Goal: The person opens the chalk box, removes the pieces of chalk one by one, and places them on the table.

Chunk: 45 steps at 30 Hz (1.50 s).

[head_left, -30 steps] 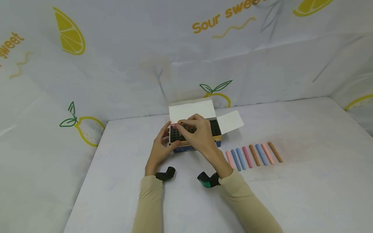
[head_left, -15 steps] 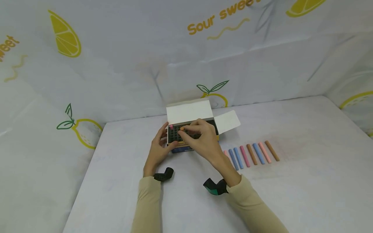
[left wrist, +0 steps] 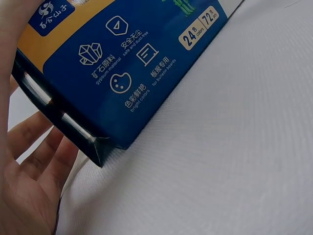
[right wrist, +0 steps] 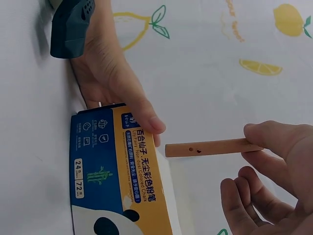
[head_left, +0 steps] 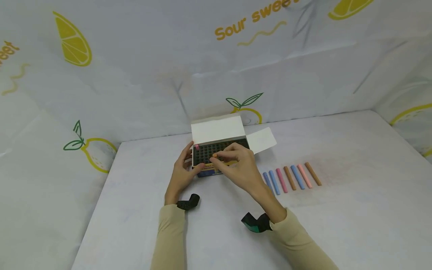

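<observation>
In the head view an open chalk box point(head_left: 209, 171) with a dark holed insert stands near the back of the table. A pink chalk stick point(head_left: 197, 147) stands in its back left corner hole. My left hand point(head_left: 182, 174) grips the box's left end, thumb at the front top edge and fingers along the side. Between thumb and forefinger my right hand point(head_left: 241, 167) pinches an orange chalk stick point(right wrist: 210, 147) by one end. The right wrist view shows that stick's free end out beside the box's top edge, its length clear of the holes.
Right of the box lies a row of loose chalk sticks, among them a pink one point(head_left: 305, 176), a blue one point(head_left: 297, 177) and a brown one point(head_left: 313, 174). The box's white lid point(head_left: 218, 129) stands up behind it, and a side flap point(head_left: 261, 140) sticks out right.
My right hand has moved from the box's back left corner toward me and to the right, carrying the orange chalk. The pink chalk stays in the corner hole; my left hand keeps its grip.
</observation>
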Motion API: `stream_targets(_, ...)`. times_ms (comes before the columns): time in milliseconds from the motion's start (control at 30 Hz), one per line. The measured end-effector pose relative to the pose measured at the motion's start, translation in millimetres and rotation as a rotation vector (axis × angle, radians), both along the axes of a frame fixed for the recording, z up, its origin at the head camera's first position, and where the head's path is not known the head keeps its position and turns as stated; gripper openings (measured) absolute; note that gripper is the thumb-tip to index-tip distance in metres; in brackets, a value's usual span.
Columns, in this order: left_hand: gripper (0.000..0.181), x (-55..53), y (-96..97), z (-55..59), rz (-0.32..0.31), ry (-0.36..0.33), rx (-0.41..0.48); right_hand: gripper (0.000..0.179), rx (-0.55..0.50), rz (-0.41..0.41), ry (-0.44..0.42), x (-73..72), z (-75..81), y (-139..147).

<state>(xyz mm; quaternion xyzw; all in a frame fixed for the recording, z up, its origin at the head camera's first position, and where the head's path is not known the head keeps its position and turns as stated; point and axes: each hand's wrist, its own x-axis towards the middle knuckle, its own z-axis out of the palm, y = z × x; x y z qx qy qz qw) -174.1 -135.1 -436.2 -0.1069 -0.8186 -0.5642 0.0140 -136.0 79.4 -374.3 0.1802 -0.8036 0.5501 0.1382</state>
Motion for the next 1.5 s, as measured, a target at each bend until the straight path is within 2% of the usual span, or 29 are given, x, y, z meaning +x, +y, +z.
stream_targets(333,0.082,-0.1,-2.6,3.0,0.000,-0.002,-0.012,0.013,0.030,0.011,-0.026,7.0,-2.2,7)
stream_targets(533,0.083,0.0,-3.1,4.4,0.002,-0.006,-0.010,0.009,0.068,-0.007,0.005,8.9,-0.9,14)
stream_targets(800,0.083,0.0,-2.5,7.4,-0.009,-0.005,-0.004,0.007,0.097,-0.030,-0.004,13.2,4.6,28)
stream_targets(900,0.084,-5.9,-4.3,-2.0,-0.003,-0.015,-0.009,0.007,0.102,-0.041,0.004,13.1,6.7,33)
stream_targets(1033,0.087,-16.0,-8.5,-21.2,0.006,-0.022,-0.015,0.008,0.112,-0.051,0.034,12.1,8.0,41)
stream_targets(1100,0.087,-17.4,-9.7,-25.4,0.004,-0.015,-0.008,0.010,0.107,-0.056,0.037,12.1,9.2,47)
stream_targets(1233,0.085,-17.1,-10.9,-29.5,0.000,0.003,0.005,0.010,0.103,-0.080,0.027,11.2,12.1,61)
stream_targets(1500,0.083,-15.1,-9.1,-29.6,-0.005,0.034,-0.003,0.011,0.139,-0.166,0.046,7.9,17.5,90)
